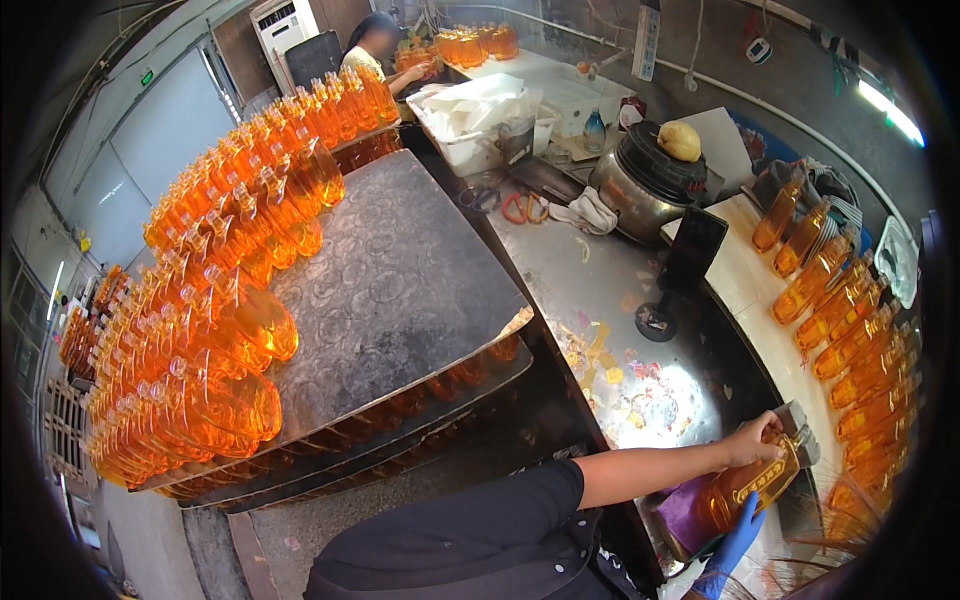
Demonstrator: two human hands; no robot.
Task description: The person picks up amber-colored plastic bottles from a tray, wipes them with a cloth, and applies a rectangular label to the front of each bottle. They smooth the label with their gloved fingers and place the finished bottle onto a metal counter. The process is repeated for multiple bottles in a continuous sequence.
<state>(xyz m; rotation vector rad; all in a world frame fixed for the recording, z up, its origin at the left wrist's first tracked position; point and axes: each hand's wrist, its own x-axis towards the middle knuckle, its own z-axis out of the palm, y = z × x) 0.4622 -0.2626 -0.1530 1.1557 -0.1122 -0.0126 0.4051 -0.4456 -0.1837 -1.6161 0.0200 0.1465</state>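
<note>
An amber bottle (pixel 728 497) with gold lettering on its side lies tilted at the lower right, over a purple cloth (pixel 686 513). My left hand (pixel 752 442) is bare, with bent fingers closed at the bottle's upper end, close to a grey block (pixel 796 430). Whether those fingers also pinch something small cannot be made out. In a blue glove, my right hand (pixel 738 540) grips the bottle's near side; part of its fingers is hidden.
Rows of filled amber bottles (pixel 230 310) stand on a stacked dark board (pixel 400 270) to the left. More bottles (pixel 850 340) line the right ledge. A phone on a stand (pixel 690 255), scissors (pixel 525 208) and a metal pot (pixel 640 185) occupy the worktable. A co-worker (pixel 370 50) sits behind.
</note>
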